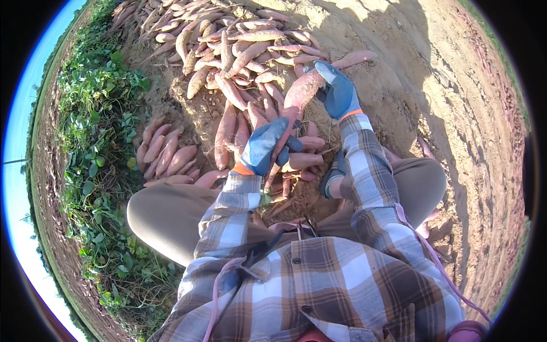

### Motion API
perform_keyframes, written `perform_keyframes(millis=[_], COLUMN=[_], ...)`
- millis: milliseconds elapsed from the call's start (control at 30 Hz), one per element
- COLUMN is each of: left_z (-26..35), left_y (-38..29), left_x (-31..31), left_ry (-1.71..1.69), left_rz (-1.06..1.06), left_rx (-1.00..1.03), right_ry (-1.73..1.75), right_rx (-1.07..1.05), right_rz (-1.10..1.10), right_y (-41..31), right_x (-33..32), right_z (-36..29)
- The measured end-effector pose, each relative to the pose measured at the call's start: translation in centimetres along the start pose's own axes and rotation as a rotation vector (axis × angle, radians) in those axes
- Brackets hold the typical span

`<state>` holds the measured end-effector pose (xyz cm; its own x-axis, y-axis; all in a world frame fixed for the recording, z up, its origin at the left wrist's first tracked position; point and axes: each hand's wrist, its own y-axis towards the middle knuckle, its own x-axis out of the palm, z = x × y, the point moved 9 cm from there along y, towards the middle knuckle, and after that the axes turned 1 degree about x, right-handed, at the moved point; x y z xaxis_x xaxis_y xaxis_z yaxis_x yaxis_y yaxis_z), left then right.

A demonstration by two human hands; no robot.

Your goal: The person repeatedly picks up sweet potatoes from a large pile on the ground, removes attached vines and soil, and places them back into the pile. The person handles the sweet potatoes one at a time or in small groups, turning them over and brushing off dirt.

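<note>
My left hand (266,144), in a blue-grey coated glove with an orange cuff, grips a slim sweet potato (285,133) that slants up across the palm. My right hand (339,90), gloved alike, is closed around the upper end of a thick reddish sweet potato (301,90). The lower end of that root meets the top of the slim one. Just past the right fingertips a long sweet potato (355,59) shows; whether the hand touches it cannot be told. Below and beside the left hand, more sweet potatoes (225,136) lie on the soil.
A large heap of sweet potatoes (252,36) spreads ahead, and a smaller pile (167,149) lies by my left knee (166,218). Green leafy vines (98,92) run along the left. Bare sandy soil (397,98) stretches to the right. A shoe (333,173) rests near my right forearm.
</note>
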<state>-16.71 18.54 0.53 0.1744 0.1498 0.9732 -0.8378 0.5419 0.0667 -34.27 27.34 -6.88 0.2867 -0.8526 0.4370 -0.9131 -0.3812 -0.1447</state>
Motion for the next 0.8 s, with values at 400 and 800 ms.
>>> perform_keyframes(millis=[400,800], left_z=[1.4,1.1], left_y=[-5.2,-3.6], left_x=[-18.2,-21.0], left_ry=[1.875,1.841], left_rz=[1.057,1.053], left_rx=[-0.374,-0.519], right_ry=[-1.048,-0.169], right_rx=[0.474,0.693], right_rz=[0.728,0.73], right_y=[2.3,6.1], right_x=[-25.0,-31.5], right_z=[9.2,16.2])
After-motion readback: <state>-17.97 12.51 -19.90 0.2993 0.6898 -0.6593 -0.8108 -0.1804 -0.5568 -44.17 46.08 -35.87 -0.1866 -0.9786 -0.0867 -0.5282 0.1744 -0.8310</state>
